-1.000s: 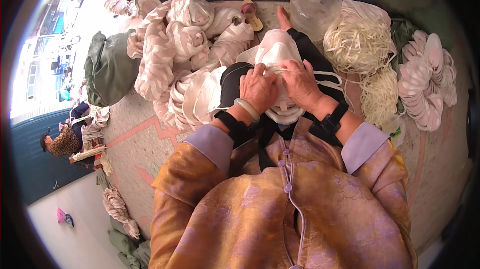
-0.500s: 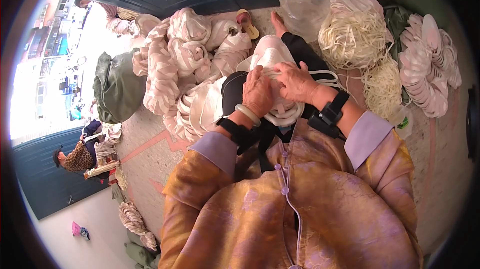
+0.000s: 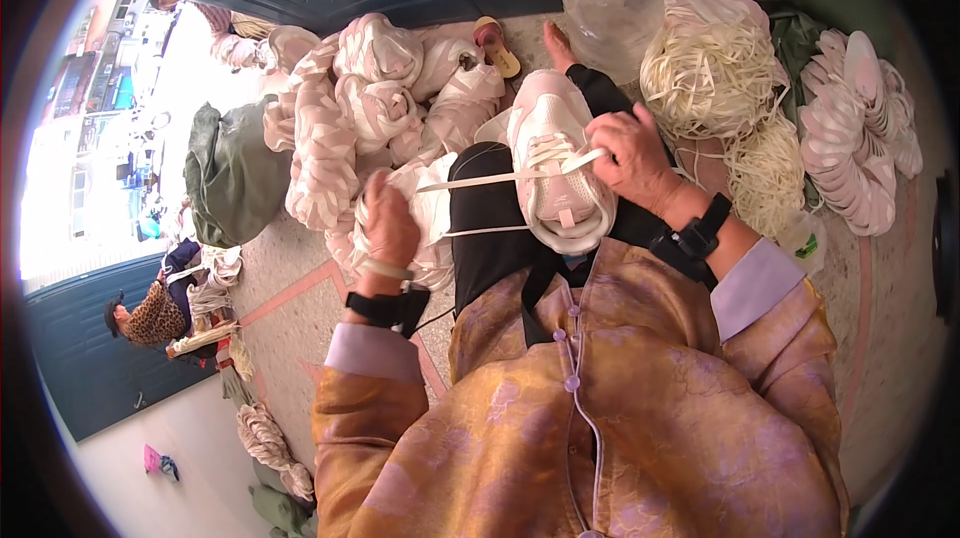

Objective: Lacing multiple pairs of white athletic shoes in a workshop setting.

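Observation:
A pale pink-white sneaker (image 3: 560, 118) rests between my knees, toe pointing away, with its white shoelace (image 3: 490, 179) threaded through some eyelets. My left hand (image 3: 388, 226), slightly blurred, is out to the left of the shoe with curled fingers. The lace stretches toward it nearly taut, and a second thin strand crosses my dark trouser leg lower down. At the shoe's right side, my right hand (image 3: 632, 156) pinches a loop of the lace close to the eyelets.
Piled shoe uppers (image 3: 375, 88) lie left and beyond. To the right are a heap of cream laces (image 3: 705, 88) and strung uppers (image 3: 860, 138). A large clear jug (image 3: 610, 13) stands ahead, near a sandal (image 3: 495, 46). A green sack (image 3: 235, 173) and another person (image 3: 160, 308) are at left.
Both hands were together over the shoe's lacing. My left hand has swung out left, drawing lace across, while my right has shifted a little right. The shoe's tongue and laces now show.

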